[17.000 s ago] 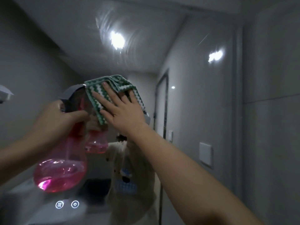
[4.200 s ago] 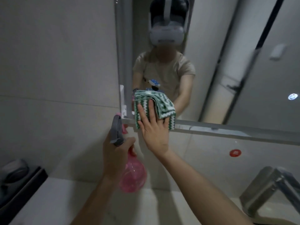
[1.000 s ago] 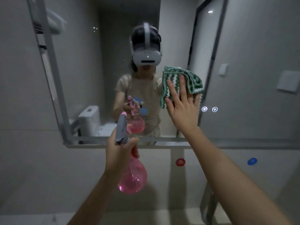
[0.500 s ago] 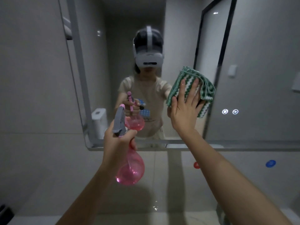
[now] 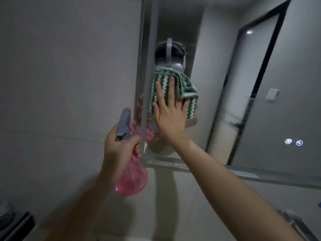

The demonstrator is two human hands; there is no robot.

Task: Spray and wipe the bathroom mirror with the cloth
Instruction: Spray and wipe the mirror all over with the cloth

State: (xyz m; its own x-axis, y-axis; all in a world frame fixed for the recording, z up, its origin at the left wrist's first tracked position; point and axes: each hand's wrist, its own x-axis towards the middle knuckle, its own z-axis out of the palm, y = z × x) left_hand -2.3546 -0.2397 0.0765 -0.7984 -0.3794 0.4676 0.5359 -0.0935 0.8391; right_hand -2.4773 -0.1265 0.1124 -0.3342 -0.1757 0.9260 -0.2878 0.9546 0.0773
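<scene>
right fingers: straight and spread, the right hand [image 5: 169, 115] pressing flat on the cloth [image 5: 175, 91], not curled round it
left fingers: left hand [image 5: 119, 146] wraps the neck of the bottle [image 5: 131, 178], one finger near the trigger I think
cloth: bunched against the mirror [image 5: 260, 101], hard by its left edge
slip risk: flat palm only, so the cloth could slide out and drop if pressure eases
edge risk: that close to the frame [image 5: 147, 66], a stroke left probably smears onto the wall [image 5: 69, 84]
bottle risk: nozzle sits near the frame, looks like a stray squeeze would wet the wall
</scene>
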